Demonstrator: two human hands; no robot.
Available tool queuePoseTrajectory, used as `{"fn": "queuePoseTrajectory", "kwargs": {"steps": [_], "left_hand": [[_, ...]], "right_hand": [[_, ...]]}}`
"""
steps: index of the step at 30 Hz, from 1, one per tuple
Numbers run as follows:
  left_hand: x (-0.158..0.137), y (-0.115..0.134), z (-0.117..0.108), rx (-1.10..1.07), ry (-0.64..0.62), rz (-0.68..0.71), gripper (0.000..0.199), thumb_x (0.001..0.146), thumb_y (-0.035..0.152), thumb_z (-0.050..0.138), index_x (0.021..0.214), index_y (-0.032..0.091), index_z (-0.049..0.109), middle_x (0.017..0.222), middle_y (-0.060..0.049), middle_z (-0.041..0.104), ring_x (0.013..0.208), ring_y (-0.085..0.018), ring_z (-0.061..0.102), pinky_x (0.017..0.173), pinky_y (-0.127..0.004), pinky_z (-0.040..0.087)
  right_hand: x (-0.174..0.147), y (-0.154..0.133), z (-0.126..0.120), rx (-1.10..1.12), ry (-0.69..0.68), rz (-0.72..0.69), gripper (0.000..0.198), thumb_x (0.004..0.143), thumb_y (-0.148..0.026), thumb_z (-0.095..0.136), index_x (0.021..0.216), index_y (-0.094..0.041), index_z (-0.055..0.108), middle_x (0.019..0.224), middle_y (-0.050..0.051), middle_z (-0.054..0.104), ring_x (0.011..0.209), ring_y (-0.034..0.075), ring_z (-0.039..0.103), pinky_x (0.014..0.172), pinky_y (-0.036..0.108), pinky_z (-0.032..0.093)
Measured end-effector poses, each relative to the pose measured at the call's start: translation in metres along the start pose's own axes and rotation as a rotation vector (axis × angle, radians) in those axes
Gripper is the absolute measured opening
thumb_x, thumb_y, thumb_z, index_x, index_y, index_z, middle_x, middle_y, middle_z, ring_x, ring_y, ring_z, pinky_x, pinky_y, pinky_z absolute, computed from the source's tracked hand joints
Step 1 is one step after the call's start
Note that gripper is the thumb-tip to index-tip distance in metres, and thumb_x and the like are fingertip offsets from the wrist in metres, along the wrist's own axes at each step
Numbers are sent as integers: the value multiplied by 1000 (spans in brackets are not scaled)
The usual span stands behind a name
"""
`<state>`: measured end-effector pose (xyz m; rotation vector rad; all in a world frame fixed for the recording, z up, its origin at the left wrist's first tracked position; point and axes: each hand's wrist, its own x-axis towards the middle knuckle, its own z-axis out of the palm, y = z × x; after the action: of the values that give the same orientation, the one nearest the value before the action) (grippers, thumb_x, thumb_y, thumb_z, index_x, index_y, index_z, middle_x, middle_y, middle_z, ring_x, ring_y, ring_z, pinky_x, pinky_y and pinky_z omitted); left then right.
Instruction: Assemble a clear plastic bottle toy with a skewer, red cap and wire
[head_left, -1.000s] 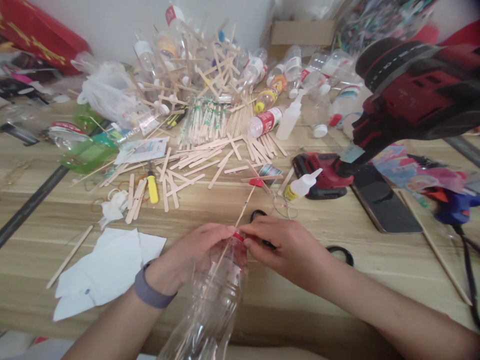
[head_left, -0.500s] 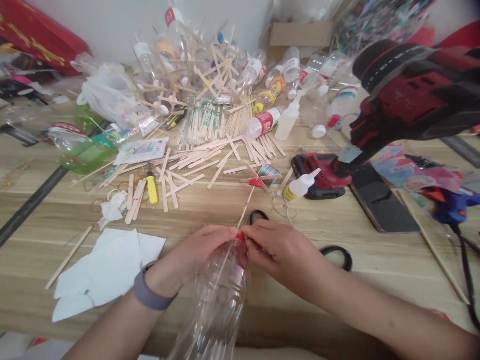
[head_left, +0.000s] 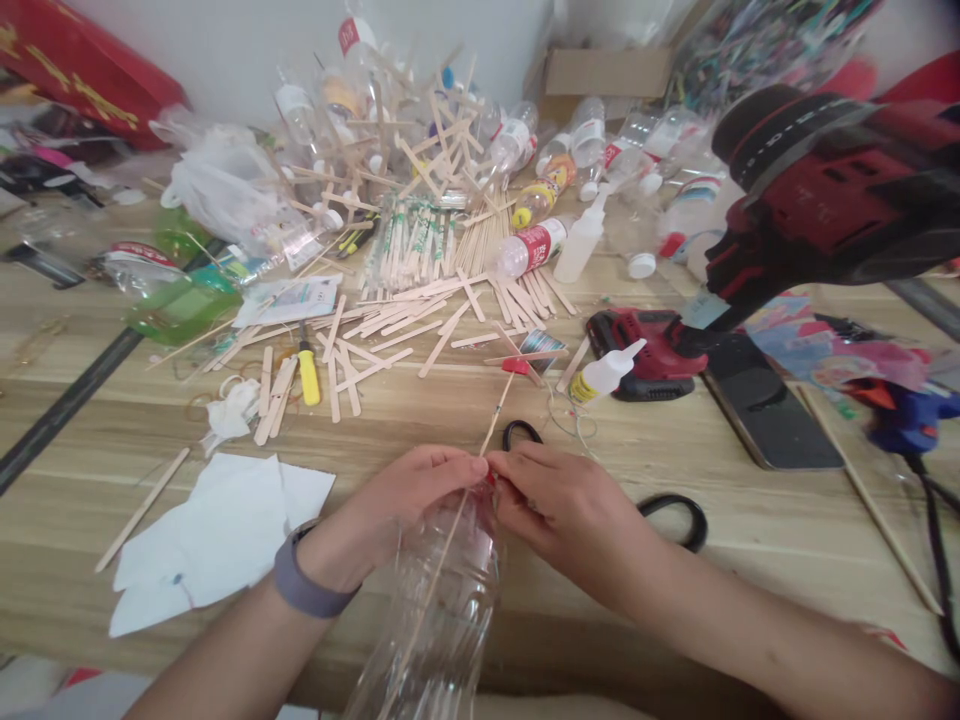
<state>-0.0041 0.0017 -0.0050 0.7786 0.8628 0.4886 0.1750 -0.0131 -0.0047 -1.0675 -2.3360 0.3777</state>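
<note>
A clear plastic bottle point(head_left: 442, 610) lies tilted toward me, its red cap point(head_left: 491, 478) pointing away. My left hand point(head_left: 420, 490) is closed around the bottle's neck, with the thumb near the cap. From the other side my right hand point(head_left: 551, 495) pinches at the cap, its fingertips partly hidden. A thin wooden stick point(head_left: 491, 425) runs along the top of the bottle and past both hands. At its far end sits a small red piece point(head_left: 515, 366) with a flat stick across it. Black-handled scissors point(head_left: 679, 520) lie partly under my right hand and forearm.
White paper sheets point(head_left: 217, 540) lie at left. A red and black power drill point(head_left: 795, 200) stands at right beside a phone point(head_left: 772, 400). Ahead are loose craft sticks point(head_left: 375, 370), a small glue bottle point(head_left: 607, 372), a yellow-handled tool point(head_left: 308, 375) and several plastic bottles point(head_left: 532, 248).
Both hands stay at the bottle's neck. The left thumb has shifted slightly right over the cap, covering more of it. The whole scene has moved slightly in view.
</note>
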Motion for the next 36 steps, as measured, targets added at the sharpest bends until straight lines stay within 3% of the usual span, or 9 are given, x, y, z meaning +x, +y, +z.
{"fn": "queuePoseTrajectory", "kwargs": {"steps": [8, 13, 18, 28, 36], "left_hand": [[0, -5, -3, -53, 61, -31, 25, 76, 39, 68, 74, 14, 68, 69, -1, 70, 65, -14, 62, 63, -24, 50], [4, -8, -10, -158, -41, -68, 28, 76, 39, 66, 78, 11, 69, 68, -4, 70, 68, -18, 66, 68, -29, 50], [3, -4, -9, -170, -97, -64, 37, 77, 47, 63, 76, 11, 68, 69, -7, 72, 68, -18, 66, 67, -28, 48], [0, -7, -6, -151, -58, -77, 30, 81, 42, 60, 80, 12, 65, 69, -5, 71, 61, -16, 64, 63, -28, 50], [2, -10, -10, -142, -46, -110, 30, 79, 44, 61, 76, 14, 66, 66, -2, 71, 60, -16, 66, 60, -26, 49]], "right_hand": [[2, 5, 2, 64, -13, -2, 26, 91, -11, 42, 73, -15, 61, 62, 1, 55, 56, 12, 48, 53, 24, 32], [9, 5, -4, 276, -131, 96, 27, 90, -10, 47, 67, -18, 59, 63, -1, 57, 61, 11, 51, 58, 22, 35], [11, 2, -8, 383, -140, 153, 27, 87, -6, 50, 65, -18, 60, 61, -2, 61, 66, 10, 54, 61, 20, 37], [1, 1, 2, 108, -7, 42, 23, 88, -10, 47, 68, -14, 57, 63, -1, 49, 57, 11, 46, 53, 23, 32], [2, 4, 6, 65, 54, -7, 28, 92, -11, 43, 69, -14, 59, 61, -1, 48, 55, 11, 45, 52, 24, 32]]}}
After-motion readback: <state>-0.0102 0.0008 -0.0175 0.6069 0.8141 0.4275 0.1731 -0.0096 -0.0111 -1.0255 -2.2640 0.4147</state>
